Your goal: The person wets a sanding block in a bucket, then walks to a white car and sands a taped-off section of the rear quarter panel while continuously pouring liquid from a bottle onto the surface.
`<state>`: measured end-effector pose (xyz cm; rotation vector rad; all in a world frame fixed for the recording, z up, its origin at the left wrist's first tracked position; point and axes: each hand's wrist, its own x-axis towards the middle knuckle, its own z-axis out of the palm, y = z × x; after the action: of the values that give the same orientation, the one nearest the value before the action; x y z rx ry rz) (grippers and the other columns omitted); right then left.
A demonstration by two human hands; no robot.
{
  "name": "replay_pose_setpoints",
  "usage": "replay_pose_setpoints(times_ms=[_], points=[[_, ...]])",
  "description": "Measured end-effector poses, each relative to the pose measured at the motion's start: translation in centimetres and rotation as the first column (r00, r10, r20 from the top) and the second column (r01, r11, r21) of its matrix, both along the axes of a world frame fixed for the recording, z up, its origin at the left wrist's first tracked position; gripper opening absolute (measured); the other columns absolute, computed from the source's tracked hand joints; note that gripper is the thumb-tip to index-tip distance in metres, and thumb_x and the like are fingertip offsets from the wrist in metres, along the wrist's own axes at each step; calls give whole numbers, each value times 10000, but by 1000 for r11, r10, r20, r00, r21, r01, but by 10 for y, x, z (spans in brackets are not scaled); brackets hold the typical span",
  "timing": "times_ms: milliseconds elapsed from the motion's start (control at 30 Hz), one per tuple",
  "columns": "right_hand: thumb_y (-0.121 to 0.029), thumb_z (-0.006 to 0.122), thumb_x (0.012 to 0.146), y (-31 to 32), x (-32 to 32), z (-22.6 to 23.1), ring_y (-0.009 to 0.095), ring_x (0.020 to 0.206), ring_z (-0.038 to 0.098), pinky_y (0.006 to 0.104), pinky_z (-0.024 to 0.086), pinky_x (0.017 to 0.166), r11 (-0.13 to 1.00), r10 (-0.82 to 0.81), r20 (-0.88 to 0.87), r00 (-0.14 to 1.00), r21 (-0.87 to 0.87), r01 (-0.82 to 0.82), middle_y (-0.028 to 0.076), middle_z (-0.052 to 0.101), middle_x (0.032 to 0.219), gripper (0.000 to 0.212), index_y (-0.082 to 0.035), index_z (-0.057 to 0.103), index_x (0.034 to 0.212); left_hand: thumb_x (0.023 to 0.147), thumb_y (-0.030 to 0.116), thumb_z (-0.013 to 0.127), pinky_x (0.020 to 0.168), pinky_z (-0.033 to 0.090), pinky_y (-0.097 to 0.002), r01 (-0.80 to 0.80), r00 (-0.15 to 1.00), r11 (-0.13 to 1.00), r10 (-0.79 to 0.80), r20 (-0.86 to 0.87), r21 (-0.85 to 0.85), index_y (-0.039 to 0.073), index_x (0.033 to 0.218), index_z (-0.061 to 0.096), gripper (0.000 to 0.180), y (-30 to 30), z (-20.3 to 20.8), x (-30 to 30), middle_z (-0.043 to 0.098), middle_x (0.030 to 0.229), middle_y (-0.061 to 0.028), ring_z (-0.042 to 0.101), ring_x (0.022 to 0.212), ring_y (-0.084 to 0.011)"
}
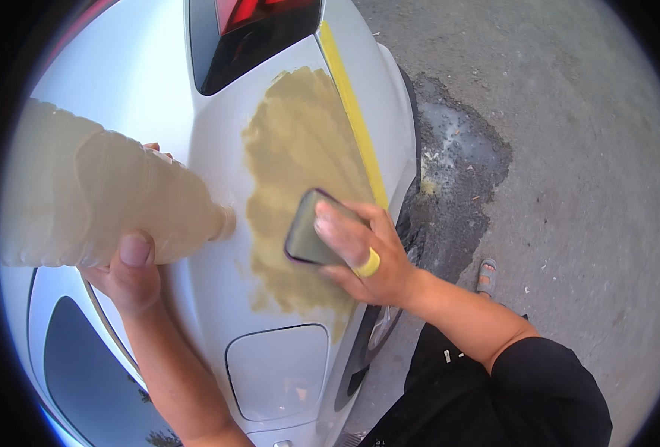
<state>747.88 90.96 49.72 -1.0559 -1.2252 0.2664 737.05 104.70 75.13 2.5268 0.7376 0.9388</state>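
My left hand [131,272] grips a large translucent plastic bottle [114,194] of cloudy liquid, tilted on its side with its neck toward the panel. My right hand [371,253] is closed around a dark rectangular sanding block [311,231], which rests against a tan filler patch [292,134] on the white car's rear side panel [222,156]. A yellow band is around one finger of that hand. Yellow masking tape [352,112] runs along the patch's right edge. Whether liquid is flowing from the bottle I cannot tell.
Below the patch is the fuel filler flap [278,372], with a wheel [382,328] to its right. The tail light [251,15] is at the top. Wet, whitish puddled ground [456,141] lies beside the car. My sandalled foot [486,276] stands on the pavement.
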Motion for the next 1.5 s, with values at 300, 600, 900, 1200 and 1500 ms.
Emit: replay_pose_setpoints(times_ms=[300, 600, 900, 1200, 1500], points=[[-136, 856, 683, -25, -5, -24, 389, 1218, 538, 485, 457, 954, 995, 12, 103, 995, 95, -22, 60, 560, 1442, 849, -197, 466, 1434, 751, 573, 730, 983, 544, -496, 6, 999, 1000, -6, -39, 5, -11, 1390, 464, 905, 1, 20, 4, 617, 1220, -262, 665, 1101, -356], [-122, 889, 597, 37, 18, 70, 387, 1198, 555, 489, 471, 909, 993, -32, 283, 959, 120, -3, 39, 531, 1482, 891, -217, 482, 1383, 751, 586, 733, 965, 551, -482, 13, 998, 1000, -13, -61, 11, -12, 1379, 475, 905, 15, 42, -13, 619, 1211, -255, 664, 1099, -352], [-137, 834, 689, 22, 0, 52, 358, 1187, 552, 445, 484, 890, 977, -100, 283, 954, 210, 40, 8, 550, 1467, 731, -220, 530, 1349, 753, 600, 712, 968, 552, -480, -9, 997, 997, 16, -75, 82, 0, 1362, 503, 879, 5, 49, -16, 656, 1150, -208, 665, 1119, -348], [-141, 774, 758, -24, -29, 1, 338, 1136, 565, 444, 484, 873, 990, -63, 217, 974, 135, 34, -17, 556, 1457, 629, -237, 566, 1344, 737, 604, 730, 976, 550, -476, 3, 996, 998, 3, -93, 58, 21, 1361, 511, 882, 11, 47, -22, 655, 1172, -211, 666, 1127, -347], [-131, 870, 625, 21, -2, 58, 360, 1198, 541, 468, 466, 903, 992, -84, 276, 957, 109, 56, 20, 525, 1493, 883, -217, 481, 1413, 732, 588, 743, 980, 547, -482, 2, 999, 999, 0, -40, 39, 10, 1369, 493, 896, 15, 44, -19, 649, 1181, -221, 668, 1115, -345]])
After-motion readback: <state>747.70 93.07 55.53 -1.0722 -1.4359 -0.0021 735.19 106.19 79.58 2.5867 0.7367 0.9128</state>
